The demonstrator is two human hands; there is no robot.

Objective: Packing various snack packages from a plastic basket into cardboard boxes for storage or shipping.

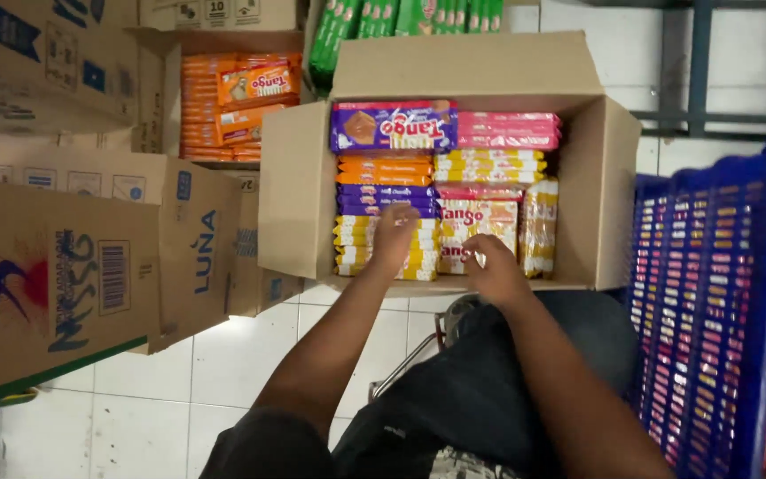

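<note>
Reaching into an open cardboard box on the floor ahead, both hands sit over the front row of snack packets. Left hand lies on the yellow-striped packet stack at the box's front left, fingers curled down over the top packets, palm down; cannot tell if it pinches one or just rests there. Right hand is at the front middle, touching the lower edge of the pink-and-yellow wafer packet, fingers bent loosely, not clearly closed around anything.

Key relation: the wafer packet lies flat, long axis running left to right across the box, directly beyond the right hand's fingertips and just right of the left hand. Right hand is the nearer one to it; left hand is nearer the striped stack, which also runs left-right, stacked on edge. Hands are close together, not touching.

Other contents: purple wafer packet at the back left, pink packets back right, orange packets in between, an upright yellow packet at the right wall.

Around: a blue plastic crate just right of the box, closed printed cartons on the left, a carton of orange packets behind, white floor tiles below.
</note>
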